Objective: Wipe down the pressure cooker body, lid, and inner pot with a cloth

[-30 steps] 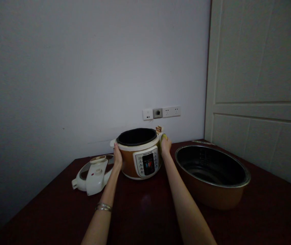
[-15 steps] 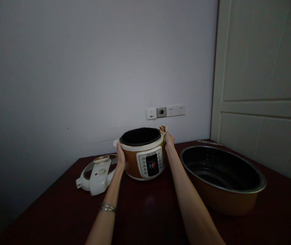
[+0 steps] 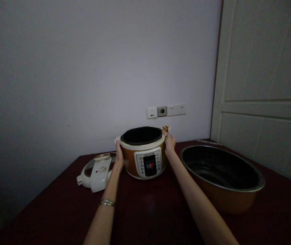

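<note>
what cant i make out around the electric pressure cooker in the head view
In the head view:
- electric pressure cooker floor: hidden by its front rim and darkness
- control panel labels: too small, blurred
- lid right edge: behind the left arm
- lid underside: faces the table
- both upper arms: cut off by the bottom edge

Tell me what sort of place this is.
Probably a room in a home, though the exact room is unclear: a dark red table against a plain wall with sockets, and an electric cooker with its lid off.
</note>
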`<control>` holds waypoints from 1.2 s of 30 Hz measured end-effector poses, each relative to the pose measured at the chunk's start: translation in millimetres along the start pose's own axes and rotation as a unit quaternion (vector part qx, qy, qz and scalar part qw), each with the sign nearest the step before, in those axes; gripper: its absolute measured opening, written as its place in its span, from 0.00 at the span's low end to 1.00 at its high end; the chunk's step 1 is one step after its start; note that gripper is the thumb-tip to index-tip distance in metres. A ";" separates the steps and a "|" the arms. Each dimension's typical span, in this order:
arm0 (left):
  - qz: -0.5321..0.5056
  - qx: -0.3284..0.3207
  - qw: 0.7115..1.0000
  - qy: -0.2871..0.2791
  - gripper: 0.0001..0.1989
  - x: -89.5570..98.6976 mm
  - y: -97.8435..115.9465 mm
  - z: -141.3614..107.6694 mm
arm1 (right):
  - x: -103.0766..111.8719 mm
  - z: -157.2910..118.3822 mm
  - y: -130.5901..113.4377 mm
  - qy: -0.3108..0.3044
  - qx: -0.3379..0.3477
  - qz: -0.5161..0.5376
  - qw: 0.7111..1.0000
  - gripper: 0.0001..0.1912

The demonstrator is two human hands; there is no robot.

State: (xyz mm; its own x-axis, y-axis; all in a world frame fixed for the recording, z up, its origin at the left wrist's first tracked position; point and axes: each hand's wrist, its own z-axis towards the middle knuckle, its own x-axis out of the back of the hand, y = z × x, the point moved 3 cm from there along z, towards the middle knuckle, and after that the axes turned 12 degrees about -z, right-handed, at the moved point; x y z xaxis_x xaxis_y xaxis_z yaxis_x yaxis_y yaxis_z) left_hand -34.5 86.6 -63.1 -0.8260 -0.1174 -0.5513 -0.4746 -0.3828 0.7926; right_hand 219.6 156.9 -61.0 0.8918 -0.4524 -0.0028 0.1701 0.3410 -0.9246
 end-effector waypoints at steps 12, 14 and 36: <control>0.002 0.001 1.000 0.023 0.33 5.2 0.4 2.3 | 36.9 -93.0 -1.7 0.037 0.109 -0.061 0.991 0.29; 0.001 0.004 1.000 0.020 0.33 4.3 1.1 0.1 | 40.6 -107.6 -6.8 0.020 0.220 -0.098 0.970 0.26; 0.028 -0.034 0.998 -0.041 0.31 20.9 -4.9 14.3 | 30.2 -165.4 -4.0 -0.237 0.704 -0.359 0.565 0.22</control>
State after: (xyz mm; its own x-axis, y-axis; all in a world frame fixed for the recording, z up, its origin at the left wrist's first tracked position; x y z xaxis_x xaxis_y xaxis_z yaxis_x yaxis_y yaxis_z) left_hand -53.8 99.2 -74.7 -0.8739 -0.0663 -0.4815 -0.4079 -0.4387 0.8007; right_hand 176.4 5.6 -120.4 0.3364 -0.7332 0.5910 0.4266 0.6781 0.5985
